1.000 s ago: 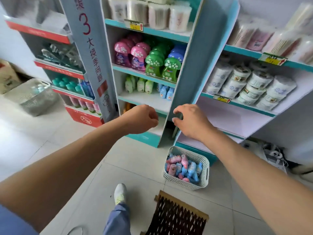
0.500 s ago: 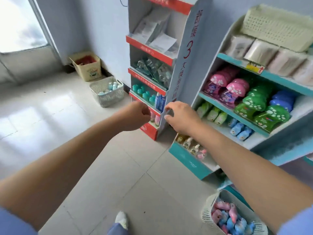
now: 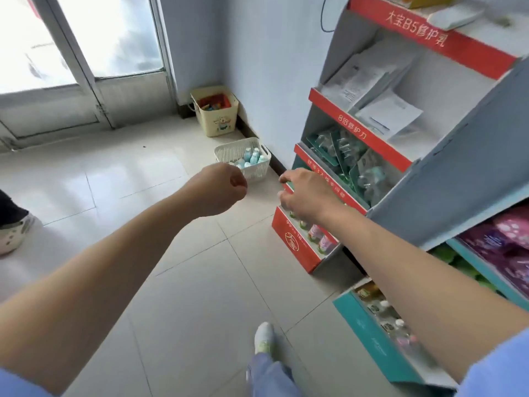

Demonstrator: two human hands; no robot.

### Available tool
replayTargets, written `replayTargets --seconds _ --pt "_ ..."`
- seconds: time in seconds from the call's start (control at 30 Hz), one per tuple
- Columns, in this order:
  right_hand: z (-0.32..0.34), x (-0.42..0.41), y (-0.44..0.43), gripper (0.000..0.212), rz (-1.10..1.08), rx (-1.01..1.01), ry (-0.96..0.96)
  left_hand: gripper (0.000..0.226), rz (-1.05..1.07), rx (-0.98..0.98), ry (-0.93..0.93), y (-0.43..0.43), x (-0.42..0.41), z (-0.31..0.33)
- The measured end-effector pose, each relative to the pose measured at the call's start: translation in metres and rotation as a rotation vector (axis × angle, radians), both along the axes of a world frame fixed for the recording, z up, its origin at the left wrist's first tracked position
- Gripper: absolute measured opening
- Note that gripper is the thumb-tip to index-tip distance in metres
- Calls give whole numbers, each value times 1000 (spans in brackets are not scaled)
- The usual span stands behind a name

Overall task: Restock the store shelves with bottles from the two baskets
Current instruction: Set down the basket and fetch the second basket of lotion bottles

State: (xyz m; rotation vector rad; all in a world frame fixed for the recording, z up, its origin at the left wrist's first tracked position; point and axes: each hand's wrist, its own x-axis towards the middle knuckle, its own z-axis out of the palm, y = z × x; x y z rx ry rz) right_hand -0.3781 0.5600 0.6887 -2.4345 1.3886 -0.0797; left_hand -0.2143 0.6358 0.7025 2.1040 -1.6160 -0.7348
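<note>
One white basket [image 3: 232, 151] is sitting on the floor [image 3: 137, 179] by the far wall, left of the red shelf stand [image 3: 297, 247]. It is holding roughly four teal-capped bottles [image 3: 252, 159], too blurred to count surely. Both bare arms are stretching forward. The left hand [image 3: 220, 189] is hanging just near of the basket, grip clenched on nothing visible. The right hand [image 3: 307, 194] is hovering with its grip released and fingers loosely spread at the stand's lower tiers.

Bright daylight pours through the glass door [image 3: 86, 38], overexposed white, and sheens the floor tiles [image 3: 71, 179] (soft shadows only). Wide-angle bending tilts the shelves [image 3: 400, 90]; edges slightly blurred.
</note>
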Motion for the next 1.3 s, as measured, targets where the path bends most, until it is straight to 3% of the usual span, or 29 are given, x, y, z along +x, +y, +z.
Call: replayTargets --seconds 0.53,1.03,1.3 --pt "-16 174 -260 38 135 34 15 21 172 8 0 -228 160 -15" --pt "-36 301 -443 34 -31 44 15 21 7 76 3 -441 296 -34" --pt "-77 352 -543 34 -12 92 88 21 120 125 84 -532 335 -73"
